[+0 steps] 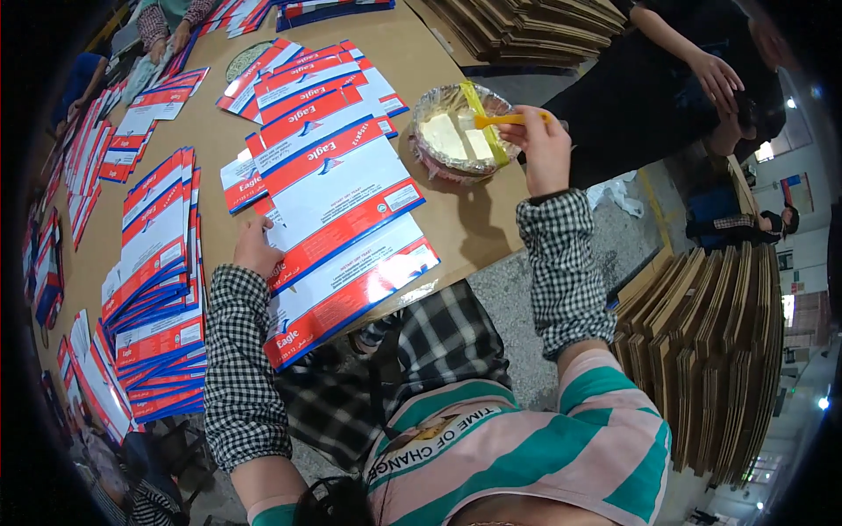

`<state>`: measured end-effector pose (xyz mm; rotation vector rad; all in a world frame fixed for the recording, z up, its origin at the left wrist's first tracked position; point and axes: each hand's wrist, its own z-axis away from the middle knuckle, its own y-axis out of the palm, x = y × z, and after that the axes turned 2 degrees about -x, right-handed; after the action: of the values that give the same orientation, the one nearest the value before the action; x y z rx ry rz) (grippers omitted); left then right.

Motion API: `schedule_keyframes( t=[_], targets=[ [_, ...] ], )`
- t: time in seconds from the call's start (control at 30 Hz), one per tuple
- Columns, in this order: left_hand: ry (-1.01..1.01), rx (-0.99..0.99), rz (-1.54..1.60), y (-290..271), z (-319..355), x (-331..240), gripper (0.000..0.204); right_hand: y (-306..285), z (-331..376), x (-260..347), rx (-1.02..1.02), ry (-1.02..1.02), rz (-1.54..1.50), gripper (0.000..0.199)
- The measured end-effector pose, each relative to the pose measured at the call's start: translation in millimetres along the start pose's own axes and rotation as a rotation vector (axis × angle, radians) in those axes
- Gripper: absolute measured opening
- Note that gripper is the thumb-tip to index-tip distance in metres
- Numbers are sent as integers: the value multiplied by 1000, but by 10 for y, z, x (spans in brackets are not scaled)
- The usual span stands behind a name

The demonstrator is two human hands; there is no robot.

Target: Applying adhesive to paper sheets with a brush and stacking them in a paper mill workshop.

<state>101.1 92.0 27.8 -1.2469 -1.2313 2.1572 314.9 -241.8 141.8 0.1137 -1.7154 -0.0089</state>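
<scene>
My right hand (542,145) is closed around a yellow-handled tool (502,119), held level over a round bowl (465,172) at the table's right edge. White paste (444,133) fills the bowl, which has clear plastic lining and a strip of yellow tape. The tool's working end cannot be told apart from the paste. My left hand (257,249) grips the left edge of a flat red, white and blue carton (346,197), fingers bent over it. This carton lies in an overlapping row of similar ones, with the nearest carton (355,285) at the table's front edge.
More flat cartons (162,254) lie fanned in stacks to the left on the brown table (417,63). Another person's hands (171,42) are at the far left. A person in dark clothes (649,110) stands to the right. Brown cardboard stacks (702,351) rise at right.
</scene>
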Motion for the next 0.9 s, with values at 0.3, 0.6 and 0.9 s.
schedule_keyframes(
  t=[0.3,0.6,0.9],
  targets=[
    [-4,-7,76,48,45,1,49,348,-239,-426,170,-88,429,23],
    [122,-169,161,90,119,65,41,342,-198,-289,219,-1,320,23],
    [74,-233,205,136,206,-21,35,232,-49,-167,291,-10,296,21]
  ],
)
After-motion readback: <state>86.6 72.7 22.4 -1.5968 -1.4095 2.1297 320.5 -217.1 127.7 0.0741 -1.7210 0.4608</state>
